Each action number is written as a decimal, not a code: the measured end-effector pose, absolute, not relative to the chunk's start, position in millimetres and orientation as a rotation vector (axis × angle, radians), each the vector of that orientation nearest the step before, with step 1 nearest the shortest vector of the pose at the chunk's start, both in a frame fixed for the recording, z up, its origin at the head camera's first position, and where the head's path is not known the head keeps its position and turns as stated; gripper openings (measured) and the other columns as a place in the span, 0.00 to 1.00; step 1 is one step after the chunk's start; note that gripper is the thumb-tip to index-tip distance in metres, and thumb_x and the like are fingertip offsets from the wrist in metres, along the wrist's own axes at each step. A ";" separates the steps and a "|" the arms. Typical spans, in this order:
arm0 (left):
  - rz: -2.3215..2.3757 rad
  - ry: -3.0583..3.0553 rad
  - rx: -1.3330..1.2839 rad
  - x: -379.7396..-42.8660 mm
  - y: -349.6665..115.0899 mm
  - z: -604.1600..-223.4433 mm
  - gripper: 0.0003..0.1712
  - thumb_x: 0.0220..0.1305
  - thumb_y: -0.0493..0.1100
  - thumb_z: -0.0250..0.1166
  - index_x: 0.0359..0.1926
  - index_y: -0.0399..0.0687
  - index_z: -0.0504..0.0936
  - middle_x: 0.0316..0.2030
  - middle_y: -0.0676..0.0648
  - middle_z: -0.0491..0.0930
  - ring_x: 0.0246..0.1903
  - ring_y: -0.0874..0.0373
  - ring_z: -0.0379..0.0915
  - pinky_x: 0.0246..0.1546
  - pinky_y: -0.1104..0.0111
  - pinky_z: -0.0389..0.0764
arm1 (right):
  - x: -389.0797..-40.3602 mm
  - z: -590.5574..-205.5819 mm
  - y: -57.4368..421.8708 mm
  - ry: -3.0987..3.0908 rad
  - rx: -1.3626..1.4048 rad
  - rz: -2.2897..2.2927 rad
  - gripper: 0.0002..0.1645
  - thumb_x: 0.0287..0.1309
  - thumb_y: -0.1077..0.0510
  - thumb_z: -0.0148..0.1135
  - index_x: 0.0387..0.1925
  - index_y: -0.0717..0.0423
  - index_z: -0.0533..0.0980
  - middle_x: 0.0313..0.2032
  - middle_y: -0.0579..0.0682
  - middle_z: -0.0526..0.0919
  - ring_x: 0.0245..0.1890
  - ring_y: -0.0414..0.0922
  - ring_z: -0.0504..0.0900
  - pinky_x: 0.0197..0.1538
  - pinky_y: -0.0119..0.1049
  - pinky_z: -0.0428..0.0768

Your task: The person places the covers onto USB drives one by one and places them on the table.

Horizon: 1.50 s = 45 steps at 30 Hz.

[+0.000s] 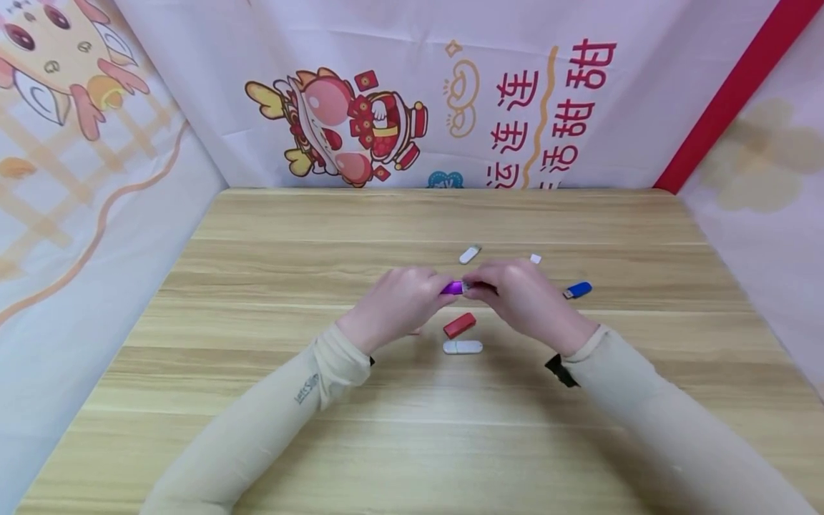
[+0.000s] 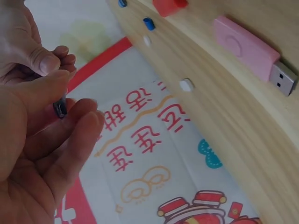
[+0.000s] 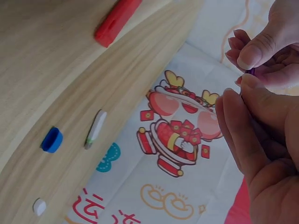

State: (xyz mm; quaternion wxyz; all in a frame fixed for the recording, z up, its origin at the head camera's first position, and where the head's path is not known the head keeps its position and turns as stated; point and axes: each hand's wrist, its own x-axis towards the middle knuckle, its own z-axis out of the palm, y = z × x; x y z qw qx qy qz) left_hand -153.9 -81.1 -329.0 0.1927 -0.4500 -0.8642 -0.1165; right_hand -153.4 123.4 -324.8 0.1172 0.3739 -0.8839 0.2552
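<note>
A purple USB flash drive is held above the table between both hands. My left hand pinches its purple body between thumb and fingers. At the drive's silvery end, my right hand grips with thumb and fingertips, which hide most of that end. In the left wrist view a dark piece of the drive peeks out between the fingers. Below the hands lie a red flash drive and a white one. A pink flash drive with a bare metal plug lies near the left wrist.
Past the hands is another white flash drive. To the right are a small white cap and a blue flash drive with its plug showing. A blue cap appears in the right wrist view. Printed cloth walls the wooden table.
</note>
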 end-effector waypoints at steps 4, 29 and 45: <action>-0.317 -2.626 -1.205 -164.3 -77.6 -331.7 0.10 0.61 0.47 0.61 0.32 0.45 0.81 0.18 0.55 0.72 0.16 0.64 0.65 0.19 0.74 0.70 | -165.0 -330.8 123.0 -2.658 1.103 0.714 0.09 0.48 0.60 0.68 0.35 0.55 0.83 0.30 0.45 0.83 0.29 0.37 0.80 0.33 0.31 0.79; -0.439 -3.092 -1.190 -218.6 -61.2 -363.7 0.08 0.53 0.45 0.69 0.35 0.49 0.85 0.27 0.54 0.80 0.25 0.63 0.71 0.27 0.72 0.72 | -215.4 -370.8 122.3 -3.008 1.061 0.696 0.06 0.50 0.57 0.67 0.32 0.53 0.84 0.27 0.43 0.82 0.26 0.36 0.77 0.31 0.29 0.76; -0.431 -3.114 -1.222 -228.8 -62.0 -377.3 0.05 0.49 0.41 0.72 0.30 0.51 0.86 0.24 0.58 0.78 0.25 0.62 0.71 0.28 0.73 0.73 | -227.4 -391.3 108.6 -3.089 1.068 0.673 0.03 0.47 0.58 0.70 0.25 0.53 0.83 0.23 0.43 0.82 0.26 0.37 0.77 0.35 0.32 0.76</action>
